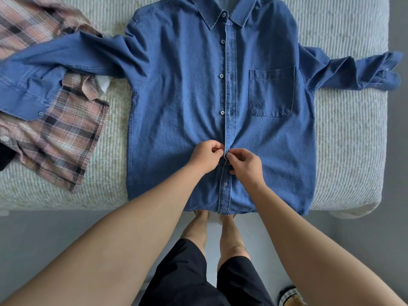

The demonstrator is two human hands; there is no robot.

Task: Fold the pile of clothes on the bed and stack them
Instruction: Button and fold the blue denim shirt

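Left hand (206, 156), right hand (245, 165) pinching denim shirt (176, 102) placket.

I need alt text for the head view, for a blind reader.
Both hands, left and right, pinch the button placket of a blue denim shirt lying flat, front up, on a bed. A plaid shirt lies partly under its sleeve.

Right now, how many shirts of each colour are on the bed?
Blue denim shirt: 1
Pink plaid shirt: 1, as far as I can tell; it continues top left under the blue sleeve
Total: 2
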